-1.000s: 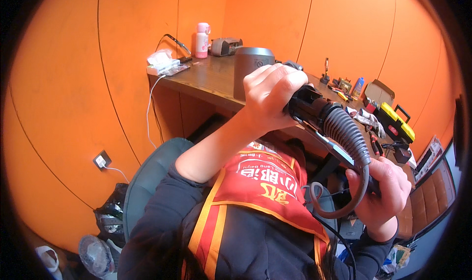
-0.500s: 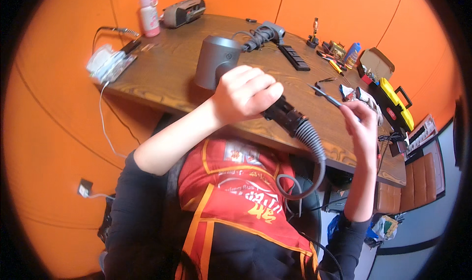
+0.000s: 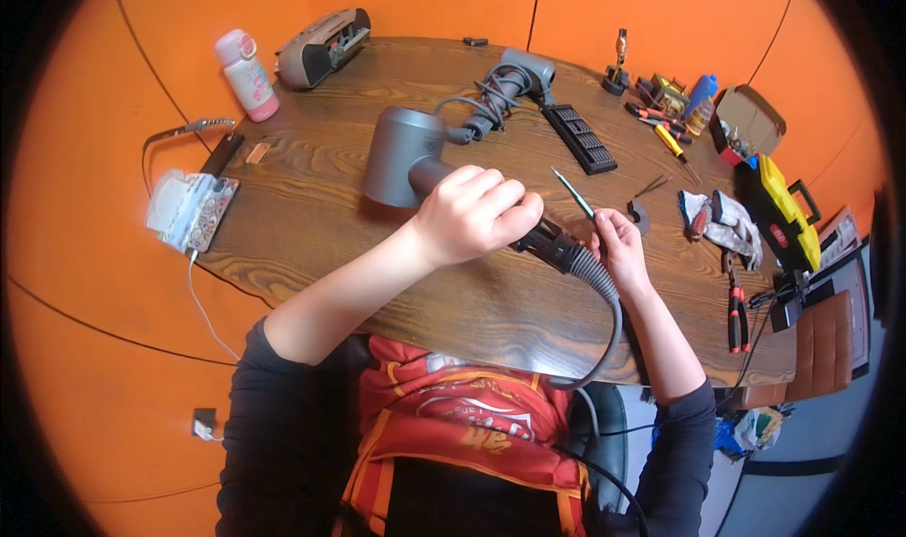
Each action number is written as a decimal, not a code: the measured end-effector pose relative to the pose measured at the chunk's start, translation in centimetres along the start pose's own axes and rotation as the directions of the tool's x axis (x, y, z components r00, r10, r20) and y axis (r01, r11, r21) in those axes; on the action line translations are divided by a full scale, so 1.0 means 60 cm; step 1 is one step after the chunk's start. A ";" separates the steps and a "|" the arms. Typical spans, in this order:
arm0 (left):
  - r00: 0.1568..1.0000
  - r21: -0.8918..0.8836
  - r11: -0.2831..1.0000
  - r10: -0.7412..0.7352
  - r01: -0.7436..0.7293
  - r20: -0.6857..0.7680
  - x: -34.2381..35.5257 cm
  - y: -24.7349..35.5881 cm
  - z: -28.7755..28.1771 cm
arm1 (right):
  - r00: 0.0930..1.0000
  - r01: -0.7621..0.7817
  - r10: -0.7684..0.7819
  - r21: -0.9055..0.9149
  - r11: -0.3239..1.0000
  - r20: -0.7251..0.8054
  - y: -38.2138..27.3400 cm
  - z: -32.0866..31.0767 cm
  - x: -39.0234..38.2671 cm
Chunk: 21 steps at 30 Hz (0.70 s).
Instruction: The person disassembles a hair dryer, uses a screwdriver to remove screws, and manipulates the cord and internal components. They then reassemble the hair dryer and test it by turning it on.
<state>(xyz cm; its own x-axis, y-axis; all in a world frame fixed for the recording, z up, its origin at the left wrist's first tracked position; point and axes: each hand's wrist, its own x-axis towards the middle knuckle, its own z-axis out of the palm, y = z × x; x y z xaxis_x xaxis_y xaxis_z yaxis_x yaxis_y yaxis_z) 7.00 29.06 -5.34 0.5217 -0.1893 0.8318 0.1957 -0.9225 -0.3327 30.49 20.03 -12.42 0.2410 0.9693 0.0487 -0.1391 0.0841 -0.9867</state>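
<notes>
My left hand (image 3: 475, 218) is wrapped round the handle of a grey hair dryer (image 3: 392, 159), held over the table's near half with its barrel to the left. Black inner parts (image 3: 547, 242) show at the lower end of the handle, where a ribbed cable sleeve (image 3: 595, 277) leads into a grey cord. In the fingers of my right hand (image 3: 621, 249) is a slim pointed tool (image 3: 573, 193), pale blue-grey, whose tip points up and left, apart from the dryer. A small dark curved piece (image 3: 639, 218) lies on the table beside that hand.
On the wooden table (image 3: 311, 244) stand a pink-white bottle (image 3: 247, 79) and a radio (image 3: 324, 48). Farther back lie another grey dryer (image 3: 527, 70) and a black bit case (image 3: 580, 139). Rightward are a screwdriver (image 3: 670, 141), gloves (image 3: 722, 224), pliers (image 3: 737, 315) and a yellow-black toolbox (image 3: 788, 216).
My right hand has moved left with the pointed tool, closer to the dryer's handle end. My left hand keeps its grip on the dryer. The view has shifted, showing more of the tabletop.
</notes>
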 end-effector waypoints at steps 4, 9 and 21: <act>0.992 -0.013 1.000 -0.021 0.023 0.127 0.010 -0.004 0.020 | 1.000 -0.006 0.005 0.075 0.997 0.011 0.004 -0.011 -0.002; 0.893 -0.025 0.983 -0.155 0.182 0.422 0.007 0.013 0.059 | 0.999 0.027 -0.026 0.027 0.999 -0.046 -0.032 -0.037 -0.017; 0.671 -0.053 0.937 -0.208 0.347 0.711 -0.009 -0.037 0.154 | 1.000 -0.009 0.001 -0.394 0.919 -0.019 -0.064 -0.062 0.070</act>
<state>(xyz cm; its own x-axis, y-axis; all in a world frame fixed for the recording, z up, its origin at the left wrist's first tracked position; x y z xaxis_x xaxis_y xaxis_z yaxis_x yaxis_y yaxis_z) 13.95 34.28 -9.14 0.9001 0.3043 0.3118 0.3203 -0.9473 0.0002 35.60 22.91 -9.02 0.2591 0.9648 0.0444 0.2489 -0.0223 -0.9683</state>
